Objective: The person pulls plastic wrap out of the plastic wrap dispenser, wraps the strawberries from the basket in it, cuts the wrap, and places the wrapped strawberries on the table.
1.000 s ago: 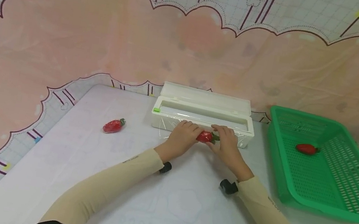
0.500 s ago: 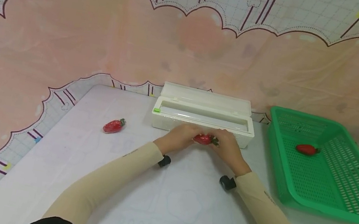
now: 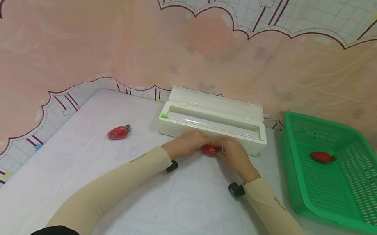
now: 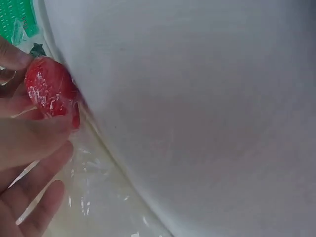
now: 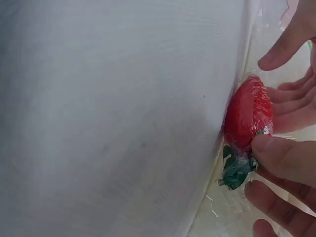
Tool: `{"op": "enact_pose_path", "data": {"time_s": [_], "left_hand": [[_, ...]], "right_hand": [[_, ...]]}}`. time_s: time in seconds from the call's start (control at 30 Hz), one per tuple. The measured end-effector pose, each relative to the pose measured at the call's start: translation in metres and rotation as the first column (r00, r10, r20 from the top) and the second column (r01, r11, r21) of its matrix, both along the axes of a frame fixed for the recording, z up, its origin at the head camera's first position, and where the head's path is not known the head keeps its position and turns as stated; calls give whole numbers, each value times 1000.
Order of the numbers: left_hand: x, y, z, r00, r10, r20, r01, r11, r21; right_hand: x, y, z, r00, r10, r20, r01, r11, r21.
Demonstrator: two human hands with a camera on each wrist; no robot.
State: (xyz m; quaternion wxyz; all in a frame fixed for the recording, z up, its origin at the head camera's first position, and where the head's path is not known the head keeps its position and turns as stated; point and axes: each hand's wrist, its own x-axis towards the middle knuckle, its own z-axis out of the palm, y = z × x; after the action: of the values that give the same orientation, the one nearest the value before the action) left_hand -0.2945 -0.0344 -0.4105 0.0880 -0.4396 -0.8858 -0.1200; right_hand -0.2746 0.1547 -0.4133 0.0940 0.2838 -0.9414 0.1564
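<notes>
A red strawberry [image 3: 209, 149] with a green leafy top, wrapped in clear film, is between the two hands, before the white film dispenser [image 3: 204, 132]. My right hand [image 3: 236, 156] pinches it at the leafy end, its thumb [image 5: 284, 158] pressed on the film in the right wrist view. At the pointed end is my left hand [image 3: 185, 144], fingers behind the fruit. Its thumb [image 5: 281, 49] stands apart from the tip in that view. Loosely spread left fingers [image 4: 44, 197] show at lower left in the left wrist view. Head view: the hands hide most fingertips.
Another strawberry [image 3: 119, 132] with a shiny film-like surface lies on the white tabletop [image 3: 89, 175] at left. A green basket [image 3: 307, 214] on the right contains one strawberry [image 3: 322, 157]. The dispenser's lid [image 3: 217, 103] is raised, towards the patterned backdrop.
Both hands have drawn slightly closer together and lower, towards the person. The strawberry moved a little left and down with them. Loose film seen before at the dispenser's left front no longer shows.
</notes>
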Motion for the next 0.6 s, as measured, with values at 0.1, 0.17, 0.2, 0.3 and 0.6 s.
{"op": "enact_pose_path", "data": {"time_s": [0.1,0.17,0.2,0.3,0.6], "left_hand": [[-1,-3,-1,1000,-15,18,15,1000,0],[-2,-4,-2,999,-27,33,26,1000,8],[-2,-5,-2,999,-35,37,34,999,11],[-2,-10,-3,998,-50,47,49,999,18],[8,-45,12,989,120,87,-120,993,2]], "right_hand": [[1,-1,0,1000,-11,23,11,1000,12],[2,0,1,999,-15,29,15,1000,18],[2,1,1,999,-14,30,13,1000,18],[3,3,1,999,-8,37,7,1000,28],[15,15,15,985,-74,155,92,989,-112]]}}
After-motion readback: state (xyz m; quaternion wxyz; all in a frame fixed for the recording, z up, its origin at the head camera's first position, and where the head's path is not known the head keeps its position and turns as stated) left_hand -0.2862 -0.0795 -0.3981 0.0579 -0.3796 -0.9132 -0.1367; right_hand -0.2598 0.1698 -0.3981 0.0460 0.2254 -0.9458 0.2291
